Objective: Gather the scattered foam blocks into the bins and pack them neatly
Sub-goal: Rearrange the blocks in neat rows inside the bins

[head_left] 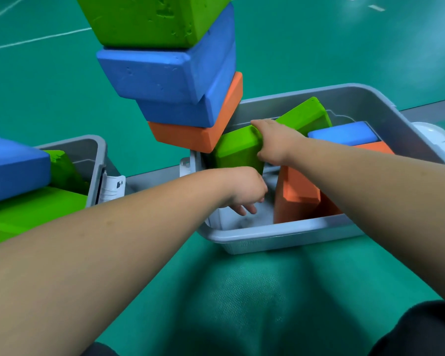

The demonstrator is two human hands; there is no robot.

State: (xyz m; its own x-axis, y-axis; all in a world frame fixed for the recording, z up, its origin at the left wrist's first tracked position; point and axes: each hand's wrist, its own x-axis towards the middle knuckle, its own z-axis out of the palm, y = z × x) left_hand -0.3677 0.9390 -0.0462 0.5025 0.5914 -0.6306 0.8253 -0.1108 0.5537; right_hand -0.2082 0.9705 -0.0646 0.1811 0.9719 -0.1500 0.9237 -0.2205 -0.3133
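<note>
Grey plastic for both bins, set apart on a teal sports floor. Right bin, partly filled: tilted green block leaning at the far left corner, gripped by the right hand, fingers curled over its upper edge. More green beyond that hand, same block or a second one, cannot tell. Upright orange block standing on end near the front wall, just right of a bare patch of bin floor. Small blue block lying flat at the far right, on top of another orange block. Left hand lowered inside the same bin, just below the tilted green block, fingers loosely bent and pointing down at the bin floor, gripping nothing visible. Left bin, fuller: large blue block lying across the top, dented green block wedged toward the far wall, flat green block underneath at the front. White latch on the end facing the right bin. Between and behind the bins, a leaning stack outside any container: orange base block, lower blue block, upper blue block, green top block. White lid just beyond the right bin's far end. Dark trousers at the bottom edge.
</note>
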